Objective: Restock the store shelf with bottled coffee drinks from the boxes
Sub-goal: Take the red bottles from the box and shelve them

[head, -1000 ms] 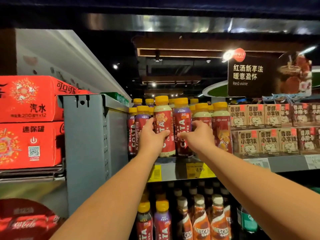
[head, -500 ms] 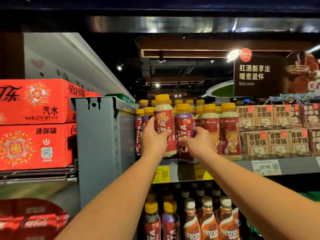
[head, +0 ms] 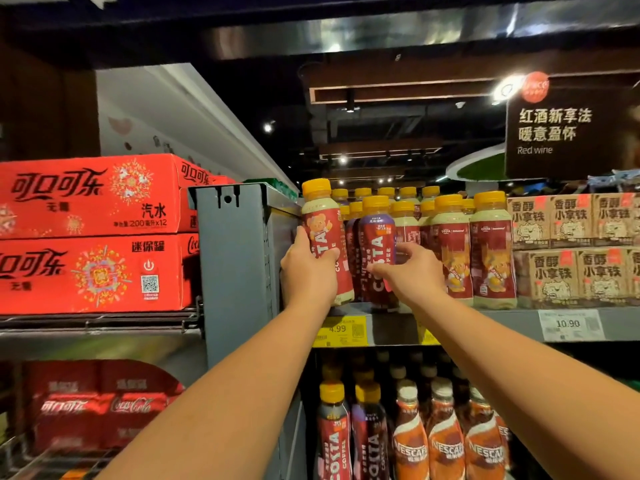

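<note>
My left hand (head: 308, 271) grips a red Costa coffee bottle (head: 323, 223) with a yellow cap, lifted a little and tilted at the left end of the upper shelf (head: 391, 327). My right hand (head: 408, 271) holds a purple-topped Costa bottle (head: 377, 237) standing beside it on the shelf. More yellow-capped Costa bottles (head: 450, 244) stand in rows behind and to the right.
A grey shelf upright (head: 235, 265) stands just left of my left hand. Red Coca-Cola cartons (head: 93, 233) are stacked on the left rack. Brown latte cartons (head: 575, 251) fill the shelf's right. Costa and Nescafe bottles (head: 446, 441) crowd the shelf below.
My left hand has carried the red bottle leftward, up against the grey upright. My right hand now holds a purple-topped bottle instead of the red one.
</note>
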{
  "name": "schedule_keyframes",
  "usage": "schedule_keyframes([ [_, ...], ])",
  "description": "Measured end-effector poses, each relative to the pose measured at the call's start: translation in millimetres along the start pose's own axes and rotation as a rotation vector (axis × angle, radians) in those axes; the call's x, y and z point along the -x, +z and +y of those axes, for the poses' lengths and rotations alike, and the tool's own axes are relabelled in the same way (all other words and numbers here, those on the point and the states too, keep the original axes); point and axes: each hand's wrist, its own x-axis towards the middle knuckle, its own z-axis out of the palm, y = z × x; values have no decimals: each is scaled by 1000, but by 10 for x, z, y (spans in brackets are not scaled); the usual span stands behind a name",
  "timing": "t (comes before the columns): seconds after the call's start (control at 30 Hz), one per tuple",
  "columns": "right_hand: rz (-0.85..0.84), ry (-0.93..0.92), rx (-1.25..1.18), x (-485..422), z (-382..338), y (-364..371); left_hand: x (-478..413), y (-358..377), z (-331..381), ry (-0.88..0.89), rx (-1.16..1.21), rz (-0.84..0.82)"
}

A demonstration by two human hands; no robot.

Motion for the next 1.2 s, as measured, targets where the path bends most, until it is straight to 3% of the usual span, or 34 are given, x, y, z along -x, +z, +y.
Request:
schedule_keyframes([
  [1.0, -14, -104, 53, -14, -14, 67, 144, -49, 56, -13, 63, -35],
  [1.2, -47, -49, -32, -63, 70, 38, 148, -48, 46, -24, 90, -46],
])
